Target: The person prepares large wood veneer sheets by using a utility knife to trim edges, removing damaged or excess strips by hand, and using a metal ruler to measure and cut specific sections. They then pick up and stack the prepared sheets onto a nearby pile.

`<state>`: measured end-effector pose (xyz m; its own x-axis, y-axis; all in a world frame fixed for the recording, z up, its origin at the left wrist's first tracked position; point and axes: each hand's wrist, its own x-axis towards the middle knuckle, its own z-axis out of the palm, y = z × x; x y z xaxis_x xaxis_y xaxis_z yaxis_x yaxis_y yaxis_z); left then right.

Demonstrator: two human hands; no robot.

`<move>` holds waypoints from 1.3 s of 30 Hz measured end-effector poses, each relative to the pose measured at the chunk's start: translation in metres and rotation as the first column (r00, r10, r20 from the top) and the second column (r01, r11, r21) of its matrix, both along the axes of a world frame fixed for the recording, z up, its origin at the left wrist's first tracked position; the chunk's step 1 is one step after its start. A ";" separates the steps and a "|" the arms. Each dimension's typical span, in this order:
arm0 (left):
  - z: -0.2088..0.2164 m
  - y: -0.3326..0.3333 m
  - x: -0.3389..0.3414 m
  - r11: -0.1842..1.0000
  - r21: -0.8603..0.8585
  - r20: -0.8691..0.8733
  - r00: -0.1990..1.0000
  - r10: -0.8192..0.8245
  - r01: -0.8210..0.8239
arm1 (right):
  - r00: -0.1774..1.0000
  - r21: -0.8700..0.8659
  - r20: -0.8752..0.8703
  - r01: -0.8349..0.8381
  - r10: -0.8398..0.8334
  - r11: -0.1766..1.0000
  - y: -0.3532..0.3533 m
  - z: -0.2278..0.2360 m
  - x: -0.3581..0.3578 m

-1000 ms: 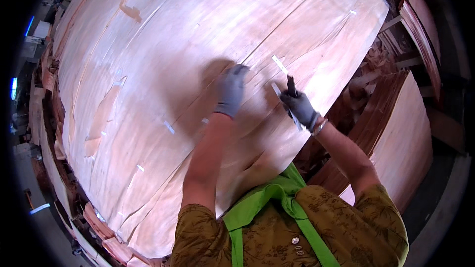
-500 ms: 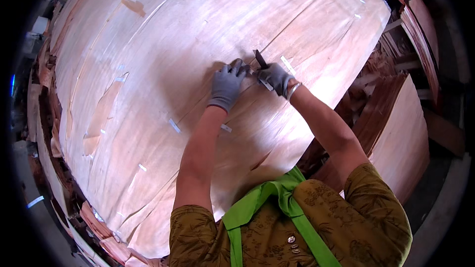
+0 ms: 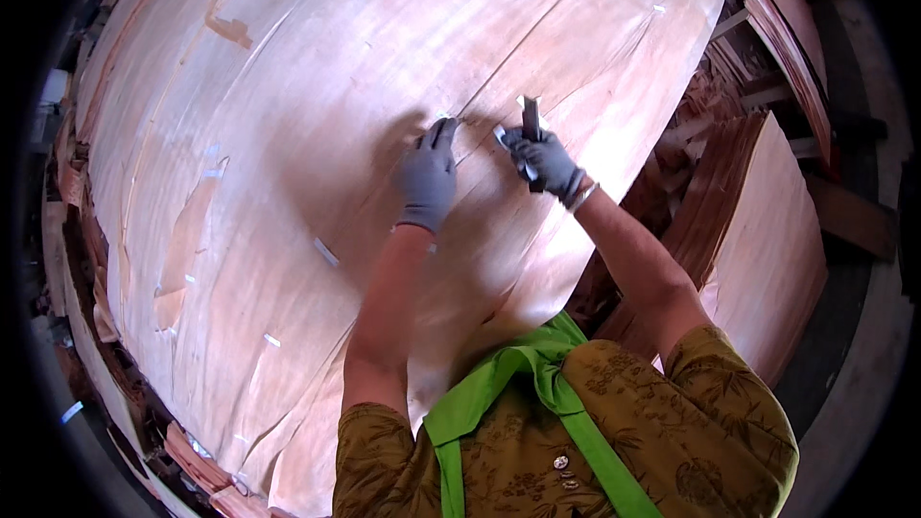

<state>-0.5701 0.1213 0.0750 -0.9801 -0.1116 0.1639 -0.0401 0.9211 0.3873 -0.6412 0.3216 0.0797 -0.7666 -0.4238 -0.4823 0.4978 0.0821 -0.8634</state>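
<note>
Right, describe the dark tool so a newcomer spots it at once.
Start with the huge pale wood sheet filling most of the view. Over it, the gloved right hand grips the dark tool, which juts toward the picture's top. Narrow, straight and nearly black, it stands apart from the whitish strip beside it.

Green over brown

The veneer sheet (image 3: 317,125) is pale pinkish tan with streaked grain, its tape strips (image 3: 326,251) whitish. The left glove (image 3: 428,177) and right glove (image 3: 551,163) are grey, the tool (image 3: 531,120) blackish. The apron (image 3: 480,391) is bright green, the shirt (image 3: 633,403) olive-brown with dark leaf print.
</note>
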 end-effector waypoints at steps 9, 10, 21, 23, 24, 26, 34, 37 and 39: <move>-0.019 0.022 -0.011 0.860 -0.381 0.234 0.935 -0.267 0.341 | 0.976 0.227 0.072 -0.215 0.204 0.950 0.000 -0.005 -0.025; -0.018 0.026 -0.011 0.844 -0.416 0.245 0.936 -0.255 0.339 | 0.992 0.136 0.036 -0.125 0.122 0.983 0.005 0.003 -0.013; -0.036 -0.005 -0.001 0.984 0.026 -0.067 0.982 -0.174 0.177 | 0.988 0.083 0.097 0.111 -0.119 0.990 -0.007 -0.007 0.062; -0.017 0.013 0.004 0.990 -0.088 -0.061 0.991 -0.118 0.113 | 0.998 0.150 0.050 0.040 -0.048 0.988 0.018 -0.010 0.035; -0.010 0.030 0.007 0.980 -0.161 0.015 0.993 -0.120 0.121 | 0.998 0.184 0.067 0.000 -0.012 0.983 0.023 -0.011 0.021; -0.007 0.058 0.022 0.905 -0.387 0.155 0.980 -0.126 0.177 | 0.995 0.244 0.004 -0.095 0.097 0.965 0.021 0.002 0.011; -0.030 0.073 0.031 0.916 -0.350 0.047 0.981 -0.189 0.194 | 0.994 0.352 0.067 -0.109 0.091 0.930 0.008 -0.009 0.019; -0.011 0.100 0.020 0.994 -0.109 0.098 0.995 -0.019 0.030 | 1.000 0.285 0.024 -0.007 0.001 0.958 0.033 -0.049 0.033; -0.039 0.082 0.036 0.985 -0.169 -0.162 0.987 0.015 -0.042 | 0.976 0.437 0.027 -0.206 0.216 0.875 0.013 -0.021 0.058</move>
<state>-0.5344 0.2030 0.0363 -0.9365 -0.0959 0.3373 -0.0177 0.9736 0.2276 -0.5833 0.3344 0.0591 -0.6952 -0.3280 -0.6396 0.4079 0.5527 -0.7268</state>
